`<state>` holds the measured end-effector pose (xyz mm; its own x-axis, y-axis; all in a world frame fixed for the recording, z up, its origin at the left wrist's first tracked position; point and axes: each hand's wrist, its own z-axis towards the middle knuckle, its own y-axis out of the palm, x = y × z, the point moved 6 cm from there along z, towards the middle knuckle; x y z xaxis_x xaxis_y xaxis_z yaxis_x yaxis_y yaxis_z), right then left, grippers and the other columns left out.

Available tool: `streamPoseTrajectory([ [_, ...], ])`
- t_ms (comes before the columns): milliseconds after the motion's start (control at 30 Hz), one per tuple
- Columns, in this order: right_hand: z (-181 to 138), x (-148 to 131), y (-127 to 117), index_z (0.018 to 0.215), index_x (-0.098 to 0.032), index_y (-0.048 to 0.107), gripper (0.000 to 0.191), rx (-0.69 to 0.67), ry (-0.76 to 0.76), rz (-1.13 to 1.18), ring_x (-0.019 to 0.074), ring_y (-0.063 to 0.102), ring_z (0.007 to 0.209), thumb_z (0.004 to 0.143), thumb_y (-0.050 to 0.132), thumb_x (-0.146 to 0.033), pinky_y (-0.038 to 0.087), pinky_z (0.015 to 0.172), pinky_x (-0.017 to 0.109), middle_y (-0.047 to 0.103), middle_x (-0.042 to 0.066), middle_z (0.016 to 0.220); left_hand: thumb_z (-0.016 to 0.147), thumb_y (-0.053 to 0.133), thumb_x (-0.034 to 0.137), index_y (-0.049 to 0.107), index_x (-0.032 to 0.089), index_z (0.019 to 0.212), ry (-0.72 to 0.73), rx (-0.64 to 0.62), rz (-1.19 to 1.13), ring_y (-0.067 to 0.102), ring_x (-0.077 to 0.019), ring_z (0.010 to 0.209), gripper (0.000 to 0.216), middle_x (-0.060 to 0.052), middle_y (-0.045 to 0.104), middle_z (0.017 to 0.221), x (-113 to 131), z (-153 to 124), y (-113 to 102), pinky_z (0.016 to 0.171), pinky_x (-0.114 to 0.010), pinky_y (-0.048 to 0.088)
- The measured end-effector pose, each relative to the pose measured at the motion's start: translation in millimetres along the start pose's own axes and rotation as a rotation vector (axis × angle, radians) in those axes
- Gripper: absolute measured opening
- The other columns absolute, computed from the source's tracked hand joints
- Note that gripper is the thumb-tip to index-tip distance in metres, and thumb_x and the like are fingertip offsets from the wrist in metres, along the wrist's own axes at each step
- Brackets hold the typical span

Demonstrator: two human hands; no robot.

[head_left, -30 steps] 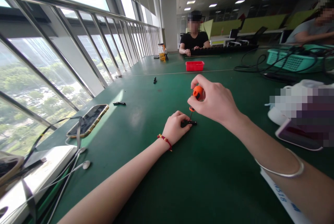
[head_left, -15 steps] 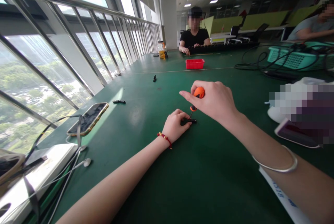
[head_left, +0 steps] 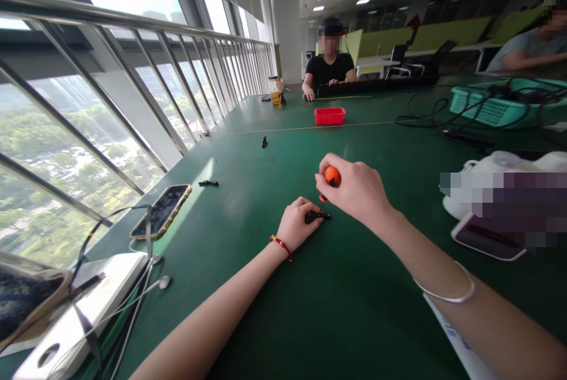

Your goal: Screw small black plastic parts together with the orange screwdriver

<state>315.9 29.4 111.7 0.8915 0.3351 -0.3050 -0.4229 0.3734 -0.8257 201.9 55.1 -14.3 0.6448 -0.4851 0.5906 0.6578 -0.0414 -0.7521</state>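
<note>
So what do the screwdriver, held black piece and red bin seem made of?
Screwdriver handle: smooth orange and black, probably plastic; thin, straight shaft: likely metal. Held black piece: slight sheen, perhaps plastic or painted metal. Red bin: smooth, evenly coloured, likely plastic.

Orange-and-black screwdriver [head_left: 332, 176], upright, slightly tilted, handle within right fingers [head_left: 330, 161]; small elongated black piece [head_left: 322, 216] lying between left fingers [head_left: 302, 205].

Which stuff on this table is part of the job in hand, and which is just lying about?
In the job:
- screwdriver, in the right hand
- black part, held by the left hand
- possibly two loose black pieces

Apparently lying about:
- gold-edged phone
- white earphones
- teal basket

Unclear: red tray
</note>
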Motion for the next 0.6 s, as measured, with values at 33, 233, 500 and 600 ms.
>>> streamPoseTrajectory([
  [33,0.1,-0.3,-0.4,0.086,-0.024,0.048,0.016,-0.010,0.003,0.019,0.0129,0.047,0.051,0.078,0.047,-0.038,0.024,0.047,0.022,0.054,-0.003,0.060,0.072,0.063,0.021,0.066,0.018,0.082,-0.001,0.001,0.005,0.057,-0.0154,0.079,0.010,-0.003,0.058,0.090,-0.1,0.0,0.0,0.076,-0.029,0.049],
  [233,-0.9,-1.7,4.9,0.075,-0.023,0.047,0.033,-0.073,0.034,0.053,0.0143,0.048,0.050,0.082,0.039,-0.054,0.025,0.047,0.024,0.051,-0.002,0.054,0.072,0.063,0.021,0.066,0.017,0.081,0.009,0.008,0.005,0.057,-0.0155,0.078,0.010,-0.003,0.059,0.090,-0.9,-0.4,0.5,0.076,-0.030,0.049],
  [500,-0.2,-3.0,11.1,0.079,-0.024,0.049,0.022,-0.072,0.070,0.097,0.0143,0.048,0.054,0.075,0.048,-0.046,0.026,0.049,0.024,0.056,-0.003,0.061,0.072,0.063,0.022,0.066,0.017,0.082,0.023,0.021,0.036,0.057,-0.0159,0.078,0.012,-0.003,0.059,0.090,-2.2,0.1,2.0,0.075,-0.030,0.049],
  [600,3.2,-0.1,18.9,0.066,-0.022,0.051,0.030,-0.093,0.142,0.093,0.0147,0.048,0.054,0.078,0.043,-0.049,0.027,0.049,0.025,0.055,0.000,0.059,0.071,0.064,0.020,0.066,0.017,0.081,0.032,0.021,0.018,0.056,-0.0142,0.076,0.011,-0.003,0.059,0.090,-1.1,-0.1,1.6,0.074,-0.028,0.049],
])
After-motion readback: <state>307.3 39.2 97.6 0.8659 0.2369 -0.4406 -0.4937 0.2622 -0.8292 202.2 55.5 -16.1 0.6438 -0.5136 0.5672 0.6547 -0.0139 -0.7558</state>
